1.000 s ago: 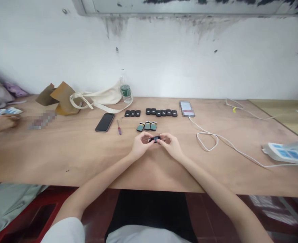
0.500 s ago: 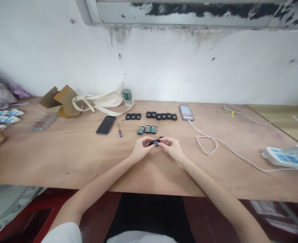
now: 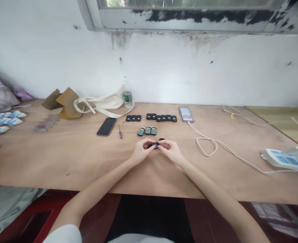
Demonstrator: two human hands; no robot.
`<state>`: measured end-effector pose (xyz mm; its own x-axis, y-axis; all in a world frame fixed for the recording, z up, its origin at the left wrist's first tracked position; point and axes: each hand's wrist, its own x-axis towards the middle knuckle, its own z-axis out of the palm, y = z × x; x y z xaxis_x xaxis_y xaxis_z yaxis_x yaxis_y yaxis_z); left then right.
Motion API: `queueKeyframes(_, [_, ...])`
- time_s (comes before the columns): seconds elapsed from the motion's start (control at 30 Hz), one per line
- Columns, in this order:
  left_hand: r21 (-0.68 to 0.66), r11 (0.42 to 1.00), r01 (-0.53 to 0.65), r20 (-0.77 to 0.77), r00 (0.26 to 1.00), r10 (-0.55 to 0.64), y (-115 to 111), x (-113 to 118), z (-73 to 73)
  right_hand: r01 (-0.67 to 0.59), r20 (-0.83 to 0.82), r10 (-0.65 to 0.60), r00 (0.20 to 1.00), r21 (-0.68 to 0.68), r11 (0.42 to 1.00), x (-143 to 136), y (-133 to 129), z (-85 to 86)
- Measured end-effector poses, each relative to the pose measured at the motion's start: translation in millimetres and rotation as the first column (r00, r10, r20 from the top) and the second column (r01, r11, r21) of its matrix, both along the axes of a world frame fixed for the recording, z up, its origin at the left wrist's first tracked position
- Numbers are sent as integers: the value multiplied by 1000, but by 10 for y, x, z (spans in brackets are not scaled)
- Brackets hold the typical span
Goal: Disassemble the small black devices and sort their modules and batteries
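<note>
My left hand (image 3: pixel 141 150) and my right hand (image 3: pixel 171 150) meet over the table, both closed. Between their fingertips is a small black key fob (image 3: pixel 153 145), partly hidden by thumbs and fingers. Another black piece (image 3: pixel 161 139) shows just behind my right fingers; its shape is mostly covered. Beyond my hands lie three open fob halves (image 3: pixel 147 130) with grey-green inner faces. Farther back, closed black fobs stand in two groups, three on the left (image 3: pixel 133 118) and several on the right (image 3: pixel 164 117). A small screwdriver (image 3: pixel 120 132) with a purple handle lies left of them.
A dark phone (image 3: pixel 106 126) lies to the left. Behind it are a white cloth bag (image 3: pixel 108 101), a water bottle (image 3: pixel 127 96) and brown paper (image 3: pixel 70 103). Rightward, a second phone (image 3: pixel 186 114) trails a white cable (image 3: pixel 229 154) to a power strip (image 3: pixel 282 158).
The fob has turned between my fingers, so its grey-blue face shows less. My view has tilted slightly up. At the far left, another person's hand has mostly left the view.
</note>
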<state>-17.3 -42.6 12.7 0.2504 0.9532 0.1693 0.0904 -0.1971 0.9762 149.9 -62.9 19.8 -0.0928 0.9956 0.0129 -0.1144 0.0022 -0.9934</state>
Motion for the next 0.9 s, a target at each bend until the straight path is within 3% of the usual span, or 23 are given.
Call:
queueKeyframes(0.23, [-57,998,-2,104,995,8,39,2,-40,-32,-17,32,999,-12,999,2,-17,21])
queueKeyframes(0.53, [-44,998,46,71,997,-43,59,-27,-6,-24,-35,23,999,-14,1000,-10,2,-11])
queueKeyframes(0.77, [-101,989,107,65,993,-101,48,-35,77,-203,-47,204,978,26,979,0,-34,50])
queueKeyframes(0.83, [-110,981,157,51,987,-153,29,-42,90,-176,-65,177,982,18,984,17,-26,35])
queueKeyframes(0.9, [-108,964,244,-6,969,-246,1,-51,94,-73,-16,74,997,35,997,54,5,4])
